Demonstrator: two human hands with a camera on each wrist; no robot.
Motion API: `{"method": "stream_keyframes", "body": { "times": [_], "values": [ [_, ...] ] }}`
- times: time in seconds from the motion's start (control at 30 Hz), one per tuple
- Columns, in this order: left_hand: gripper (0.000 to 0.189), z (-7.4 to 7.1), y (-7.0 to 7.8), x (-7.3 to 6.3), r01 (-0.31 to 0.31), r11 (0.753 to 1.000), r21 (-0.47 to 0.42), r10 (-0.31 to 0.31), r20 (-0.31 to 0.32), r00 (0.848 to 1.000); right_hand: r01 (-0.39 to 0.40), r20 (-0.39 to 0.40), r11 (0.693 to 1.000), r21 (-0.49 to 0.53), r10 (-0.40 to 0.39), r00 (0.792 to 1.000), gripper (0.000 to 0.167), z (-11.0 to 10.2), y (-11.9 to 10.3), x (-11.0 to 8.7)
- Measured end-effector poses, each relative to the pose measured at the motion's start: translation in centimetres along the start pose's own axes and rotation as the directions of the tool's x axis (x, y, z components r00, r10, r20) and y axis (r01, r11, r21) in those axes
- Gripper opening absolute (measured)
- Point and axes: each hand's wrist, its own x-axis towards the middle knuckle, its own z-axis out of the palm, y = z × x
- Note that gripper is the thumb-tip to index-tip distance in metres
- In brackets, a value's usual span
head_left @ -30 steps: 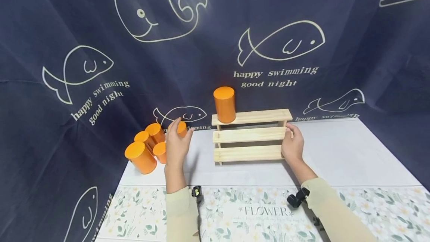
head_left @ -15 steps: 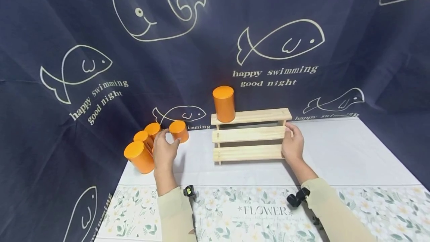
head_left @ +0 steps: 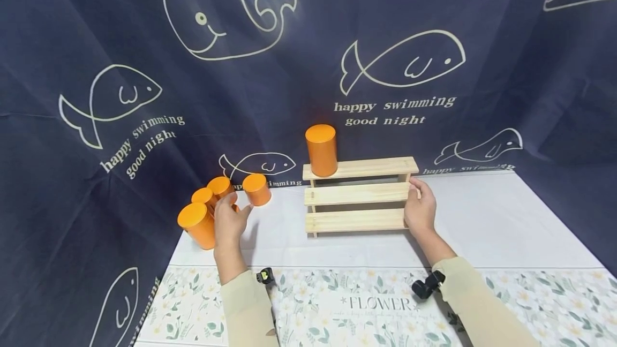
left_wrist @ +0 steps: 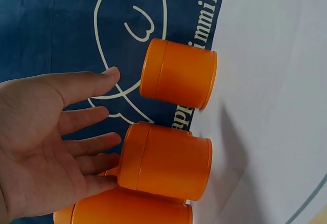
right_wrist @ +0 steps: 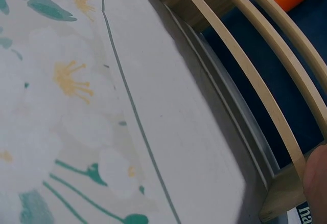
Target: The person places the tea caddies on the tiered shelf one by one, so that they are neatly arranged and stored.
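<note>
My left hand hovers beside a cluster of orange canisters, its fingers spread and nothing in them. In the left wrist view the fingertips reach right up to a short canister, mostly hidden behind the hand in the head view. Another short canister stands apart, against the backdrop. A large canister and two others are left of and behind the hand. My right hand grips the right end of a three-tier wooden rack. On its top tier, at the left, stands a tall orange canister.
The rack stands on a white tabletop close to the backdrop. A floral printed strip runs along the front. Behind hangs a dark blue cloth with fish drawings. Both wrists carry black straps.
My left hand has moved left, away from the short canister by the backdrop and in front of the cluster, uncovering the former. My right hand keeps its place on the rack.
</note>
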Motion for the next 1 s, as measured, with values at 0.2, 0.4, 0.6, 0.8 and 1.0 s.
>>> {"method": "stream_keyframes", "body": {
  "times": [0.2, 0.4, 0.6, 0.8, 1.0],
  "values": [
    [0.064, 0.0, -0.5, 0.3, 0.032, 0.999, -0.008, -0.032, 0.007, 0.999, -0.005, -0.002, 1.000, 0.017, 0.005, 1.000, 0.041, 0.2, -0.2, 0.0],
    [0.063, -0.2, -0.5, 0.1, 0.035, 0.999, -0.014, -0.035, 0.002, 0.999, -0.010, -0.006, 1.000, 0.005, 0.010, 1.000, 0.041, 0.2, -0.2, 0.1],
    [0.065, -0.4, -0.2, -0.1, 0.099, 0.995, -0.007, -0.099, 0.073, 0.992, -0.010, -0.013, 1.000, 0.000, 0.010, 1.000, 0.041, 0.1, -0.2, 0.1],
    [0.073, 0.2, -0.6, 0.1, 0.063, 0.998, 0.009, -0.064, 0.092, 0.994, -0.003, -0.013, 1.000, 0.005, 0.003, 1.000, 0.041, 0.1, -0.2, 0.1],
    [0.077, 0.8, -1.3, 0.5, 0.089, 0.996, -0.024, -0.087, 0.069, 0.994, 0.001, -0.022, 1.000, 0.017, -0.001, 1.000, 0.040, 0.1, -0.3, 0.2]
  ]
}}
